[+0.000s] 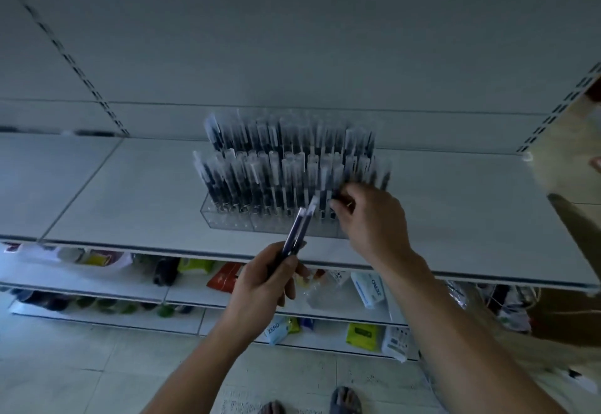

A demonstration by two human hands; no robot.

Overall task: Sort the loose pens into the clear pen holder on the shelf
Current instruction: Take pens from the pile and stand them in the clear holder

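Head view: the left hand [260, 287] gripped two loose pens [300, 228], tips raised toward the shelf [130, 192]. Beyond it, the right hand [370, 221] pinched a pen [336, 201] at the right front of the clear holder [227, 220], which stood packed with upright pens [292, 166] on the shelf.

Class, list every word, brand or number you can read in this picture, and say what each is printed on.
"ZERO": on the white-and-blue packet on the lowest shelf.
"ZERO": turned sideways, on the white-and-blue packet one shelf higher.
Too blurred to read: the print on the lime-green packet, the red packet and the white printed pack.
Dark pens: no readable print.
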